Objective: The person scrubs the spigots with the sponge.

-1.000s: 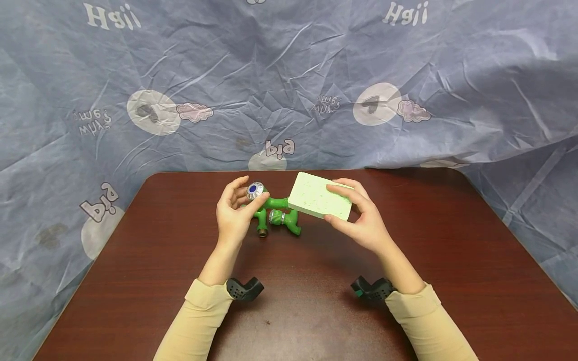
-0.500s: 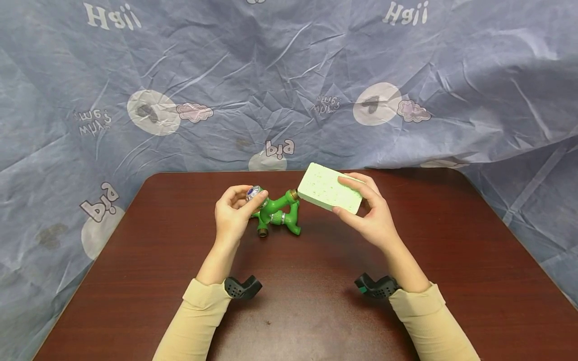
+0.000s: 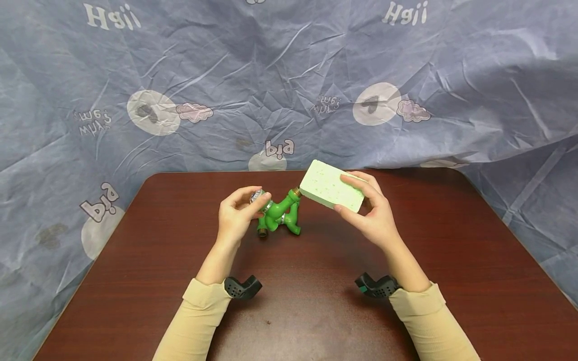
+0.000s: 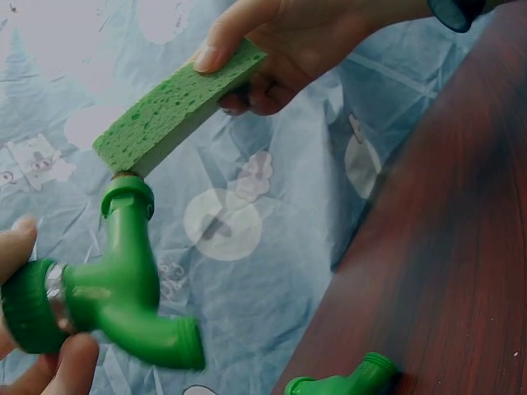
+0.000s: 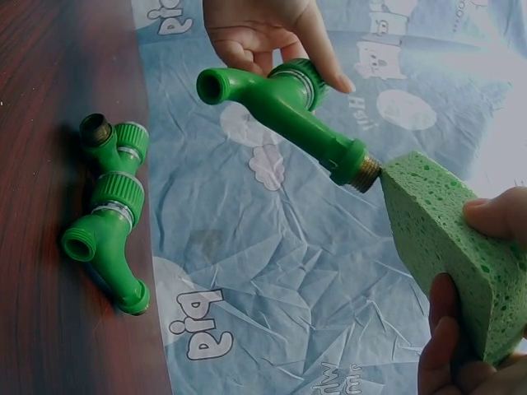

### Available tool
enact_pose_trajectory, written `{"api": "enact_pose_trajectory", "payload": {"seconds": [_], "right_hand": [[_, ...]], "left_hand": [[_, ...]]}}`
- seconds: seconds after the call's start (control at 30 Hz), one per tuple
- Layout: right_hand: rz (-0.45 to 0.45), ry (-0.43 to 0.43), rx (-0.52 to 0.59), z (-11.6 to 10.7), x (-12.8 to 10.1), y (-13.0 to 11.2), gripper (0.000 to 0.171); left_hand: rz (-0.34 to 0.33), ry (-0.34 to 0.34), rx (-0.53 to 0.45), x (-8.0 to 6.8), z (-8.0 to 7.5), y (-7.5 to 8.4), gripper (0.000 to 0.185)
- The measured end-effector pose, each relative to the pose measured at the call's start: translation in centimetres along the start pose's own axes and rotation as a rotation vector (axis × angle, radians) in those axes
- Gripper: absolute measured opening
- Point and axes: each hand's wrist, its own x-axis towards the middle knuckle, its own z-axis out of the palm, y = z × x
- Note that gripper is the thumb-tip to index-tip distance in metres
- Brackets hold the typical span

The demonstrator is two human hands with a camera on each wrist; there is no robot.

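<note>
My left hand (image 3: pixel 235 213) grips a green water tap (image 3: pixel 281 206) by its ridged knob, above the table. The tap's brass threaded end (image 5: pixel 366 175) points up and right. A light green sponge (image 3: pixel 331 184) is pinched by my right hand (image 3: pixel 372 218), thumb on one side and fingers on the other. In the right wrist view, one corner of the sponge is right at the threaded end. From the left wrist, the tap's spout (image 4: pixel 177 341) is seen hanging down to the right. The knob is partly hidden behind the left fingers.
Two more green taps lie close together on the dark red-brown table (image 3: pixel 289 311): one tap (image 5: pixel 111 255) with a ridged knob, another tap (image 5: pixel 105 148) with a brass end. A crumpled blue printed cloth (image 3: pixel 289 90) hangs behind the table.
The left hand has tilted the tap, so its threaded end rises and the blue-centred knob cap turns away. The sponge has moved up and right, uncovering the threaded end.
</note>
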Motion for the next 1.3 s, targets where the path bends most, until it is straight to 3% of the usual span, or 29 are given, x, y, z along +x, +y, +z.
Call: {"api": "enact_pose_trajectory", "payload": {"seconds": [0.23,0.37,0.67,0.83,1.03,1.3], "right_hand": [[0.023,0.042,0.011,-0.2,0.0,0.8,0.053],[0.030,0.061,0.071,-0.4,-0.2,2.1,0.056],[0.008,0.062,0.158,-0.1,-0.4,2.6,0.056],[0.033,0.005,0.119,0.2,-0.4,1.4,0.055],[0.051,-0.010,0.097,0.5,-0.3,0.2,0.053],[0.037,-0.006,0.068,0.7,-0.3,0.2,0.054]], "left_hand": [[-0.060,-0.115,-0.091,-0.1,-0.1,0.1,0.036],[-0.070,-0.162,-0.110,0.0,-0.1,0.0,0.035],[-0.095,-0.168,-0.122,0.0,0.1,0.1,0.025],[-0.093,-0.175,-0.121,-0.1,0.1,0.3,0.026],[-0.073,-0.241,-0.113,-0.1,0.0,0.3,0.029],[-0.108,-0.290,-0.203,-0.2,-0.1,0.1,0.028]]}}
